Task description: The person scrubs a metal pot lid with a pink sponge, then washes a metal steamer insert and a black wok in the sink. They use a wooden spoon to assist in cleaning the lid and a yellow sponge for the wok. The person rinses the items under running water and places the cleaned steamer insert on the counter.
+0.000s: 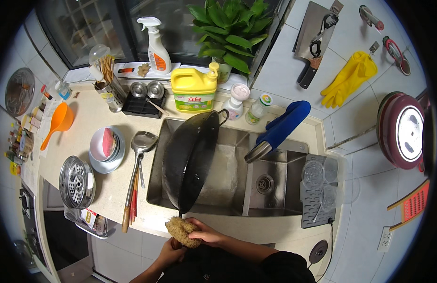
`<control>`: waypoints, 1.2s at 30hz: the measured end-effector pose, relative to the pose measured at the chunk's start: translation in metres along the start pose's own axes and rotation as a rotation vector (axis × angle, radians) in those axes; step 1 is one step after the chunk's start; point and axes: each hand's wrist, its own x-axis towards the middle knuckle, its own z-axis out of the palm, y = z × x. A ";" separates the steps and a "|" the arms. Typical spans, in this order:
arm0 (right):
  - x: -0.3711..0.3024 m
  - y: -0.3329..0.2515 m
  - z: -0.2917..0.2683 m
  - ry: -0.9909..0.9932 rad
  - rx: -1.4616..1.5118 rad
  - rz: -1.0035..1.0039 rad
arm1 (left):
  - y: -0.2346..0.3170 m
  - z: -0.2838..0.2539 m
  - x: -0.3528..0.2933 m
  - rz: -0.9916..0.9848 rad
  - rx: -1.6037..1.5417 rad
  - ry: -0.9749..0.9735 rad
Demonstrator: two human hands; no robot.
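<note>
A black wok [184, 162] is tipped up on its side in the left basin of the steel sink [246, 207], its loop handle toward the window. My left hand [171, 254] is wrapped round the brown end of its long handle, near the counter's front edge. In my right hand [206, 233] is a tan loofah [181, 230], pressed over that handle just above my left hand. The loofah covers part of the handle. Behind the wok is a yellow detergent jug [194, 92] with a pump.
A blue-sleeved faucet [284, 127] reaches over the sink divider. Left of the sink lie a wok spatula [135, 184] and a ladle [144, 140], with stacked bowls [103, 146] and a steel steamer [77, 183] beyond. Glasses [317, 179] stand on a grey drying mat [317, 212] at right.
</note>
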 end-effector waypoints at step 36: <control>0.232 -0.117 -0.114 1.088 -1.060 -0.738 | -0.007 -0.005 0.031 -0.096 0.182 0.059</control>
